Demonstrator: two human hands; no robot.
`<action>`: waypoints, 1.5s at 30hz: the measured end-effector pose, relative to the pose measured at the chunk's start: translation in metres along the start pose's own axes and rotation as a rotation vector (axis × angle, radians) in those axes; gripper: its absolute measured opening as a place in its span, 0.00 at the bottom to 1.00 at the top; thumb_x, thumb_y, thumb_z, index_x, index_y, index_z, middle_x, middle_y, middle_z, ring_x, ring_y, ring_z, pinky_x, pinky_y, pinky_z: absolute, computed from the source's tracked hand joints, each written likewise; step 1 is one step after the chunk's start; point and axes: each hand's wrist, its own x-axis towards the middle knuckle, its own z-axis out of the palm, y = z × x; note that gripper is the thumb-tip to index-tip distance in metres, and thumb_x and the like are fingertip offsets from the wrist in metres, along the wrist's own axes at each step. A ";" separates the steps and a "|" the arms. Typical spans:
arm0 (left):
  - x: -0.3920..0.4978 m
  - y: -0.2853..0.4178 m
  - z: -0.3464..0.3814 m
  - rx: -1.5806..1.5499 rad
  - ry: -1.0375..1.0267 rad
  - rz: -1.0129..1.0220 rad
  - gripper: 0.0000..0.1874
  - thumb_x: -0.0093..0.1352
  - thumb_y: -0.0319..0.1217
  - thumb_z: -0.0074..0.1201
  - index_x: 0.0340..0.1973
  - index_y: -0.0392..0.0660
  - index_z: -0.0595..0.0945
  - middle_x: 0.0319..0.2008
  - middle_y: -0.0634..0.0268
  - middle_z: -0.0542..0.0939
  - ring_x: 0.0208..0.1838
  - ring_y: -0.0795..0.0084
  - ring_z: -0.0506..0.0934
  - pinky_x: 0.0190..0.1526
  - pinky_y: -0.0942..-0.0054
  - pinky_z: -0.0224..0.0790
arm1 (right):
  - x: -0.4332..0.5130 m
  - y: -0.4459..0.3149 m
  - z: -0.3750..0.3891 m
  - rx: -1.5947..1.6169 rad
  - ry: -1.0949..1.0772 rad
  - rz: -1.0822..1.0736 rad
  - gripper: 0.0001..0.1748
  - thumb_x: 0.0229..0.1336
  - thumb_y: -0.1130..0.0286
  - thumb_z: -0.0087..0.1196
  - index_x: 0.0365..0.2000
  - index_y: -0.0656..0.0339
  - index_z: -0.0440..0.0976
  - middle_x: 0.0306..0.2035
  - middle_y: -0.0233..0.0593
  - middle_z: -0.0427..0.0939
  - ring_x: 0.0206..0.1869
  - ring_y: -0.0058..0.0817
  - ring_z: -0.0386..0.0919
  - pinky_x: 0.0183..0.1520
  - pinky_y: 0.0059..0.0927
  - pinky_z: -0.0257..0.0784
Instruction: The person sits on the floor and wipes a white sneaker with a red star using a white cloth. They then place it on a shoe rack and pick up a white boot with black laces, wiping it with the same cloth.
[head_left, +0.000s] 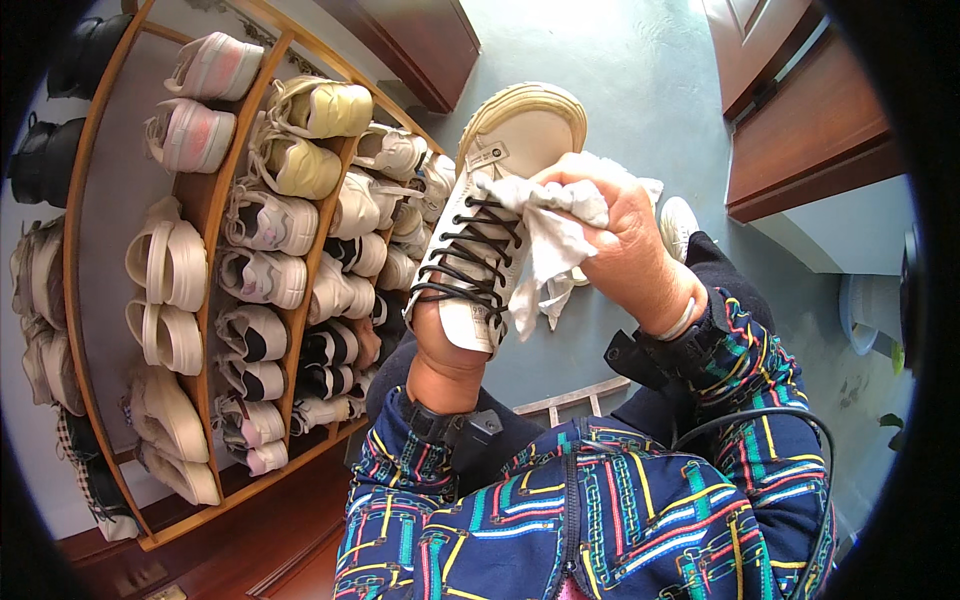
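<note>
A white lace-up sneaker (480, 240) with crossed black laces and a yellowish rubber toe rim is held up in front of me. My left hand (444, 341) is pushed into its opening, so the fingers are hidden inside and the shoe rests on that hand. Gripped in my right hand (630, 236) is a crumpled white cloth (559, 217), which touches the sneaker's upper beside the top laces. One end of the cloth hangs down past the shoe's side.
To the left stands a wooden shoe rack (206, 300) with several pairs of shoes. A white shoe (677, 225) shows by my right leg, with a partly hidden white item behind my right hand. Brown wooden furniture (810, 135) is at the right. A black cable (814, 427) crosses my right sleeve.
</note>
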 end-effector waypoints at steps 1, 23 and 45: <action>0.001 -0.002 0.001 -0.099 -0.001 0.013 0.22 0.80 0.35 0.38 0.61 0.32 0.73 0.59 0.51 0.78 0.61 0.62 0.77 0.66 0.63 0.70 | 0.001 0.000 0.002 0.054 0.011 0.007 0.09 0.55 0.77 0.64 0.38 0.63 0.82 0.34 0.44 0.81 0.37 0.42 0.83 0.42 0.34 0.77; -0.004 0.002 -0.008 -0.245 -0.101 0.010 0.24 0.81 0.44 0.36 0.61 0.40 0.75 0.56 0.56 0.78 0.57 0.62 0.77 0.62 0.60 0.70 | -0.036 -0.005 0.026 -0.367 -0.395 -0.233 0.29 0.49 0.62 0.71 0.52 0.55 0.75 0.34 0.41 0.78 0.38 0.44 0.83 0.38 0.41 0.79; 0.009 -0.014 -0.005 -0.013 0.337 -0.137 0.20 0.78 0.30 0.36 0.55 0.31 0.78 0.51 0.52 0.83 0.54 0.61 0.82 0.58 0.63 0.76 | -0.022 0.036 0.019 -0.228 -0.695 0.154 0.24 0.47 0.65 0.74 0.43 0.61 0.78 0.30 0.52 0.82 0.35 0.47 0.82 0.43 0.40 0.77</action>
